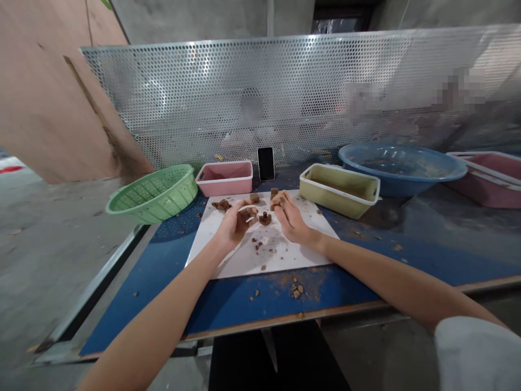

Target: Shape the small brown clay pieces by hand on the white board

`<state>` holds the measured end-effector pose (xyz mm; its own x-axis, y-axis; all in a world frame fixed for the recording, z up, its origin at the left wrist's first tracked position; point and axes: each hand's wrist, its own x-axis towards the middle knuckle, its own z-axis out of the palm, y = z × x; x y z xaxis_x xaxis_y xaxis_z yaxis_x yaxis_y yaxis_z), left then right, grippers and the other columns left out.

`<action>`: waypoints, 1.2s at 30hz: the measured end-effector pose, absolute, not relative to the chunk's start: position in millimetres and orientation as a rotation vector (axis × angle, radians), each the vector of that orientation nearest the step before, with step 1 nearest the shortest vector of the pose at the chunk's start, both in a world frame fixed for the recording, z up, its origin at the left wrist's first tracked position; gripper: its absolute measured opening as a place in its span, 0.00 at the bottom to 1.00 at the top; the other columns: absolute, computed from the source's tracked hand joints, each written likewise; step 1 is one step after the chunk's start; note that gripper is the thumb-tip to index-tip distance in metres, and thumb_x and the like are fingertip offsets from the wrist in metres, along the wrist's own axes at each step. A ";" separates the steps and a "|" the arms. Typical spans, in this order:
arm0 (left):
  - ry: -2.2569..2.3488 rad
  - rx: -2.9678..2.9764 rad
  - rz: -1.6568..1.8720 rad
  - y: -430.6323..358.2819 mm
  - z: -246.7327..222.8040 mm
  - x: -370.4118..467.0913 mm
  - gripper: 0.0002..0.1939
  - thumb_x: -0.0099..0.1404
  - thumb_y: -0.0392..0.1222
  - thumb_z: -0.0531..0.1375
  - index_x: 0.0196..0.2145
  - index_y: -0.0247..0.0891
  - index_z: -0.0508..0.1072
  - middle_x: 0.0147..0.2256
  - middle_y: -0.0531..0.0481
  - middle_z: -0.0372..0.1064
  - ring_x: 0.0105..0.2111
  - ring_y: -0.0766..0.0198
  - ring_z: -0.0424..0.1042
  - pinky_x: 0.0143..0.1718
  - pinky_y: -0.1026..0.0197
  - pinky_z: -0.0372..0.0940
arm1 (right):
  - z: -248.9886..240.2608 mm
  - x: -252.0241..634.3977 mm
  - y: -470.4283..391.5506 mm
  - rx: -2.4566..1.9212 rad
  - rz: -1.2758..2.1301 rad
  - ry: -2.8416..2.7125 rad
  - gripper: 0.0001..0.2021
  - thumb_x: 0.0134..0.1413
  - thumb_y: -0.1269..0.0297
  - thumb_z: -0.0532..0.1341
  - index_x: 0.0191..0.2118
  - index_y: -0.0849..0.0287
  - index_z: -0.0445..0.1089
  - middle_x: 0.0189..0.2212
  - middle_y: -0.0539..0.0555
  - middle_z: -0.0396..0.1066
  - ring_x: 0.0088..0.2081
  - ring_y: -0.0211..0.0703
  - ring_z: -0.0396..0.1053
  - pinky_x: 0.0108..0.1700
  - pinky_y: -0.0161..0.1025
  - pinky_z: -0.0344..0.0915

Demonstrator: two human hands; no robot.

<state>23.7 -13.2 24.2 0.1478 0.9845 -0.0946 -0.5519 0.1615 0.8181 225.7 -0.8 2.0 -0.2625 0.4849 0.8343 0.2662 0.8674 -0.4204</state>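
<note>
From the head view, the left hand (236, 224) curls half-open, its hold hard to tell; the right hand (291, 220) closes on a brown lump (277, 202). Between their fingertips sits a dark piece (265, 219); nearer, crumb-dotted white board (238, 263) lies open to its edge.

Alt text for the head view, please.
Bare left hand and right hand flank a small brown lump on a white rectangular board, atop a blue table. Behind, left to right: round green plastic basket, pink rectangular plastic tub, upright black-screened device, olive rectangular plastic tub, round blue plastic basin and dark-pink plastic tub.
</note>
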 end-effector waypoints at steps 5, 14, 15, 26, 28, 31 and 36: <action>0.829 0.606 1.391 -8.8 28.8 15.4 0.03 0.64 0.39 0.63 0.33 0.37 0.76 0.26 0.50 0.73 0.28 0.66 0.73 0.33 0.64 0.71 | 2.2 233.1 7.5 -0.620 0.292 -1.921 0.23 0.81 0.51 0.46 0.31 0.53 0.61 0.27 0.50 0.65 0.32 0.45 0.66 0.40 0.44 0.64; 0.847 0.566 1.404 -5.4 30.0 12.7 0.03 0.61 0.39 0.63 0.33 0.37 0.75 0.25 0.51 0.71 0.26 0.67 0.71 0.31 0.64 0.68 | 1.6 245.9 31.7 -0.619 0.319 -2.170 0.10 0.77 0.57 0.57 0.47 0.53 0.73 0.46 0.57 0.75 0.49 0.50 0.74 0.55 0.49 0.72; 0.850 0.559 1.406 -5.4 30.1 12.6 0.03 0.61 0.38 0.63 0.33 0.37 0.75 0.25 0.51 0.71 0.26 0.67 0.71 0.31 0.64 0.68 | 0.9 248.0 34.1 -0.596 0.308 -2.253 0.10 0.77 0.58 0.57 0.49 0.52 0.74 0.48 0.57 0.75 0.50 0.51 0.74 0.55 0.50 0.73; 0.893 0.577 1.399 -5.5 30.4 11.6 0.02 0.60 0.37 0.64 0.32 0.38 0.74 0.25 0.51 0.72 0.25 0.66 0.70 0.31 0.63 0.68 | -6.0 254.8 43.5 -0.751 0.013 -2.569 0.15 0.72 0.63 0.63 0.59 0.59 0.73 0.54 0.64 0.78 0.58 0.57 0.75 0.61 0.55 0.72; 0.894 0.570 1.404 -4.7 29.6 11.0 0.02 0.59 0.37 0.64 0.32 0.37 0.75 0.25 0.51 0.72 0.25 0.66 0.71 0.31 0.63 0.68 | -5.9 253.8 42.7 -0.770 -0.034 -2.610 0.13 0.72 0.63 0.63 0.57 0.60 0.74 0.54 0.64 0.78 0.58 0.57 0.75 0.61 0.54 0.71; 0.890 0.564 1.419 -4.3 28.9 10.6 0.01 0.59 0.36 0.64 0.31 0.38 0.75 0.25 0.51 0.72 0.26 0.66 0.71 0.31 0.63 0.67 | -4.9 251.4 41.7 -0.767 -0.075 -2.663 0.12 0.74 0.62 0.61 0.55 0.60 0.75 0.51 0.64 0.78 0.56 0.56 0.76 0.60 0.53 0.71; 0.870 0.642 1.443 -4.5 30.0 11.5 0.04 0.57 0.37 0.64 0.32 0.38 0.74 0.25 0.51 0.71 0.26 0.66 0.70 0.32 0.62 0.66 | -4.5 249.9 41.9 -0.705 -0.106 -2.660 0.12 0.74 0.61 0.61 0.54 0.60 0.75 0.50 0.63 0.78 0.55 0.55 0.74 0.59 0.54 0.71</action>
